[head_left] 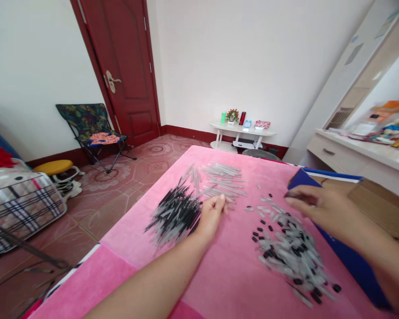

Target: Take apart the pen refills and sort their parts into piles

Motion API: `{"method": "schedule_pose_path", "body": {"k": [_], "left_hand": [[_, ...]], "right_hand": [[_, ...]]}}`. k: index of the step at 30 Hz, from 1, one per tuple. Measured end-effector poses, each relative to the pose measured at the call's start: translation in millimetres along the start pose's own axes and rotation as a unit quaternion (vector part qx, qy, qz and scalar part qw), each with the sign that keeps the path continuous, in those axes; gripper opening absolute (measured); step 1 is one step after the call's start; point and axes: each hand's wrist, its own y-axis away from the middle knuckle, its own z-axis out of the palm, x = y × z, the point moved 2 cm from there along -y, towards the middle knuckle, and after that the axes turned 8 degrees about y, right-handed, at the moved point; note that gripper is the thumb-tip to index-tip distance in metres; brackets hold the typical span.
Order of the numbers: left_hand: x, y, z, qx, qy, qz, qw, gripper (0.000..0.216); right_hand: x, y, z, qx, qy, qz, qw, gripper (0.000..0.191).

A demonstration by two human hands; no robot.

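My left hand [214, 212] is closed in a pinch over the middle of the pink cloth, beside a spread of clear pen barrels [223, 170]. What its fingers grip is too blurred to make out. To its left lies a heap of thin black and grey pen refills [176, 215]. My right hand [314, 201], smeared by motion, hovers above the box's near edge with thumb and fingers together; a small dark piece [288, 194] shows at the fingertips. Below it is a pile of clear pen caps [291, 250] mixed with small black plugs [297, 281].
A blue cardboard box [339, 248] stands along the table's right side. The pink cloth [226, 274] covers the table. Beyond are a low white table [269, 132], a folding chair [83, 116], a red door [126, 57] and a drawer unit [339, 153] at right.
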Motion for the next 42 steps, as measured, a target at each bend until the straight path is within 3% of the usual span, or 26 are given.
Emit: {"method": "schedule_pose_path", "body": {"k": [4, 6, 9, 11, 15, 19, 22, 27, 31, 33, 36, 39, 42], "left_hand": [[28.8, -13.7, -10.7, 0.032, 0.033, 0.039, 0.998, 0.042], [43.2, -22.1, -19.8, 0.059, 0.061, 0.060, 0.995, 0.040], [56.3, -31.9, -34.1, 0.096, 0.098, 0.070, 0.988, 0.037], [58.9, -35.3, -41.4, 0.116, 0.115, 0.067, 0.984, 0.035], [54.8, -37.3, -46.3, 0.127, 0.134, 0.046, 0.982, 0.031], [45.5, -37.1, -44.3, 0.117, 0.130, 0.015, 0.984, 0.031], [39.9, -34.8, -41.6, 0.114, 0.067, -0.032, 0.991, 0.039], [42.4, -26.8, -27.7, 0.008, -0.093, -0.051, 0.994, 0.039], [48.2, -28.3, -23.9, -0.037, -0.078, -0.086, 0.993, 0.036], [52.2, -34.3, -30.5, -0.015, -0.039, -0.086, 0.995, 0.035], [58.0, -46.0, -48.0, 0.060, 0.049, -0.053, 0.996, 0.030], [59.5, -54.7, -63.1, 0.122, 0.154, -0.033, 0.980, 0.022], [55.6, -58.2, -66.8, 0.136, 0.245, -0.047, 0.959, 0.013]], "right_hand": [[-79.6, 4.5, 85.7, -0.117, 0.048, -0.108, 0.986, 0.013], [-95.5, 5.0, 116.4, -0.125, 0.082, -0.122, 0.981, 0.014], [-98.5, -3.0, 141.0, -0.079, 0.163, -0.085, 0.980, 0.021], [-93.2, -11.3, 147.8, -0.055, 0.231, -0.036, 0.971, 0.021], [-79.4, -22.8, 153.8, -0.066, 0.295, 0.029, 0.953, 0.017], [-69.3, -24.0, 148.2, -0.088, 0.264, 0.047, 0.959, 0.016], [-64.3, -24.6, 134.6, -0.091, 0.187, 0.058, 0.976, 0.015], [-70.9, -26.1, 119.8, -0.069, 0.002, -0.003, 0.998, 0.013], [-85.1, -22.3, 126.8, -0.039, -0.079, -0.043, 0.995, 0.017], [-90.9, -19.0, 134.6, -0.023, -0.098, -0.046, 0.994, 0.020], [-99.0, -11.5, 149.8, -0.052, -0.096, -0.068, 0.992, 0.015], [-108.7, -1.4, 163.7, -0.105, -0.073, -0.138, 0.982, 0.007], [-117.5, 7.6, 172.4, -0.133, -0.060, -0.208, 0.967, 0.014]]}}
